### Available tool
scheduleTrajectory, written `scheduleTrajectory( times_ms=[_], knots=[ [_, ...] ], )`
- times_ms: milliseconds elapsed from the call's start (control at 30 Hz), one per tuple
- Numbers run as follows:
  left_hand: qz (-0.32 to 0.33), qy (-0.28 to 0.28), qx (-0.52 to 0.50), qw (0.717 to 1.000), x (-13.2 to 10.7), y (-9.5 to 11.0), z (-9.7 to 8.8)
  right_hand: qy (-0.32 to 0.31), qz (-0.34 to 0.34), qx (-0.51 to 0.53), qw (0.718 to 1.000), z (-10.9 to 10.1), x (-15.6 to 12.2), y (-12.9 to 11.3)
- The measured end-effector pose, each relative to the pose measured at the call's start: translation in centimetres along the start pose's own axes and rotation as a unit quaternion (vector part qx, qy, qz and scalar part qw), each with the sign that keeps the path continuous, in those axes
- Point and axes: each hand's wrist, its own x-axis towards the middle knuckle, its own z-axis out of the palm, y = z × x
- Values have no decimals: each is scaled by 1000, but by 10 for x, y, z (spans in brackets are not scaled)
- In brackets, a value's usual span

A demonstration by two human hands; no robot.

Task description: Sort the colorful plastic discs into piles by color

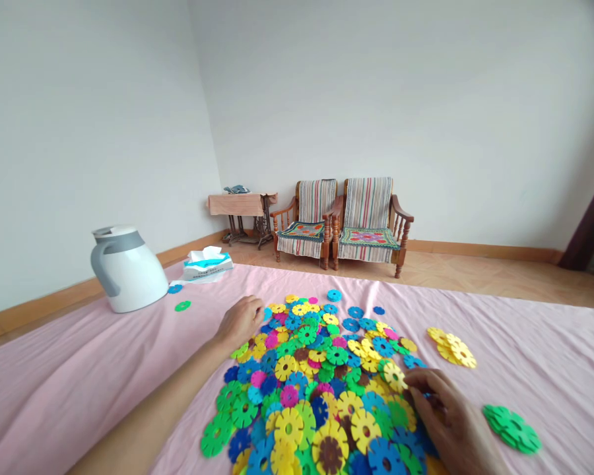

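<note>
A large pile of flower-shaped plastic discs (307, 335), notched and in yellow, green, blue, pink and brown, spreads before me. My left hand (241, 321) rests at the pile's far left edge, its fingers curled down and closed. Whatever may be in them is hidden, and a light blue disc (267, 315) lies just beside the fingertips. At the pile's right side, my right hand (448, 412) pinches the edge of a yellow disc (394, 377) between thumb and fingers. Other discs lie under that hand.
Yellow discs (453, 348) and a green stack (512, 429) lie apart on the right of the pink cloth (539, 356). Back left stand a white jug (138, 277) and a tissue box (208, 265), with a loose green disc (183, 306) nearby. Two wooden armchairs (369, 211) stand beyond.
</note>
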Motion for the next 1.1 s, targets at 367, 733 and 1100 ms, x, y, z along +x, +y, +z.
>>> scheduleTrajectory(
  times_ms=[367,733,1100],
  knots=[
    [10,-72,-101,992,6,14,30,4,-5,15,1000,5,-2,-6],
    [54,-55,-32,996,-3,27,27,-14,-9,-16,1000,3,-2,4],
    [48,-67,-5,997,-2,30,23,20,23,26,999,6,-4,-9]
  ],
)
